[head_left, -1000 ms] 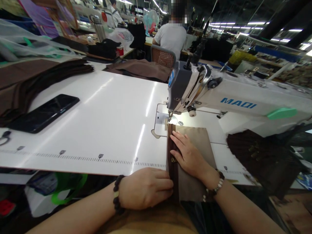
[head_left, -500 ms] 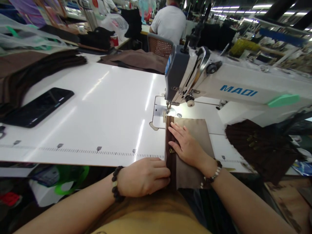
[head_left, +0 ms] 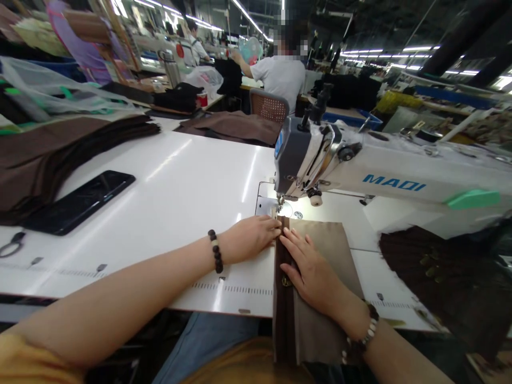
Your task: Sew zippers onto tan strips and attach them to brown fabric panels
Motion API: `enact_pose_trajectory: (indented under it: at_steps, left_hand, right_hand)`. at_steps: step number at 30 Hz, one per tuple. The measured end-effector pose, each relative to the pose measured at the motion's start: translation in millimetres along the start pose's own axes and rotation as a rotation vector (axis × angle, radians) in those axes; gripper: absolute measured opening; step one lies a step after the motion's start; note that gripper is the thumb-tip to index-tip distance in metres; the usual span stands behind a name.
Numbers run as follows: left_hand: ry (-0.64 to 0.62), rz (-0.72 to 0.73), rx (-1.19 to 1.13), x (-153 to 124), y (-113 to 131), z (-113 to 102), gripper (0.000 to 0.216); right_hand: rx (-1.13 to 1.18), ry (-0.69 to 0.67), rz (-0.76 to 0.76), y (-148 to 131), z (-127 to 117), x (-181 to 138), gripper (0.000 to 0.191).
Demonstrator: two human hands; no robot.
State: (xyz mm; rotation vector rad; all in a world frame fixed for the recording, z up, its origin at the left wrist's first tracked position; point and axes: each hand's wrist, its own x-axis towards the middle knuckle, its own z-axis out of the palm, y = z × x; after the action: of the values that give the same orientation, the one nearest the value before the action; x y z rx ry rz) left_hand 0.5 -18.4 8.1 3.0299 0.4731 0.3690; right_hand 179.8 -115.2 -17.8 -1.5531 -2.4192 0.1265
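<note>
A tan fabric panel (head_left: 332,250) with a dark brown zipper strip (head_left: 283,288) along its left edge lies under the presser foot (head_left: 280,205) of a white MAQI sewing machine (head_left: 384,170). My right hand (head_left: 310,266) lies flat on the panel, fingers stretched along the zipper. My left hand (head_left: 252,237) rests on the white table (head_left: 180,181) just left of the strip, with its fingertips pinched on the strip's top end near the presser foot. The panel hangs over the table's front edge toward my lap.
A black phone (head_left: 80,201) lies at the left, small snips (head_left: 12,244) near the left edge, and brown fabric stacks (head_left: 48,154) behind them. Dark brown pieces (head_left: 436,266) are piled at the right. A person in a white shirt (head_left: 282,74) sits at the station ahead.
My left hand has moved from the table's front edge forward to the top of the zipper strip near the presser foot. My right hand stays flat on the panel.
</note>
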Motion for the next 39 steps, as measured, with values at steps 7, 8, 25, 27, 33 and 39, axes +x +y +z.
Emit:
enact_pose_trajectory:
  at_steps: [7, 8, 25, 27, 33, 39]
  left_hand:
    - [0.030, -0.028, 0.025, -3, -2, 14, 0.026]
    - [0.026, -0.036, 0.030, -3, -2, 14, 0.027]
    - [0.044, -0.138, 0.042, 9, -16, 20, 0.038]
    - [0.046, -0.135, 0.032, 10, -15, 21, 0.038]
    - [0.012, -0.167, 0.064, 4, -13, 11, 0.038]
    - [-0.038, -0.623, 0.306, -64, -90, -55, 0.034]
  right_hand:
    - [-0.011, -0.006, -0.001, 0, 0, 1, 0.049]
    - [-0.012, -0.013, 0.002, 1, -1, 2, 0.049]
    - [0.018, -0.063, 0.027, 24, -3, 26, 0.049]
    - [0.012, -0.065, 0.028, 24, -4, 26, 0.049]
    - [-0.081, -0.003, -0.026, 26, 2, 24, 0.049]
    - [-0.303, 0.320, -0.287, 46, 23, 25, 0.060]
